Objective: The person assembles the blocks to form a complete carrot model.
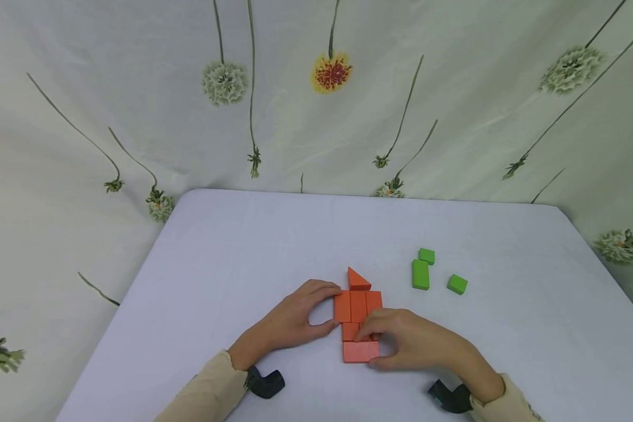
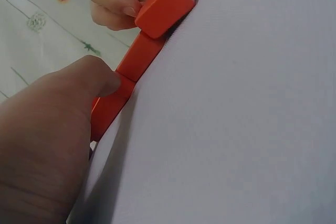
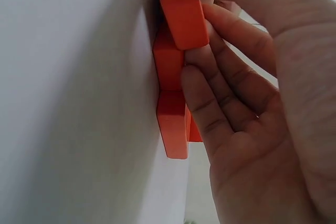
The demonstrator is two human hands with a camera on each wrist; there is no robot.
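Nearest me, my right hand (image 1: 414,340) pinches the front block (image 1: 361,352); I should go gently and not bump the others. Past it, my left hand (image 1: 295,316) pinches the left block (image 1: 343,307), best kept still. Beyond sits the orange triangle (image 1: 357,280).

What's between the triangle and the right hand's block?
Two rows of orange blocks lie between the triangle and the pinched block in the head view.
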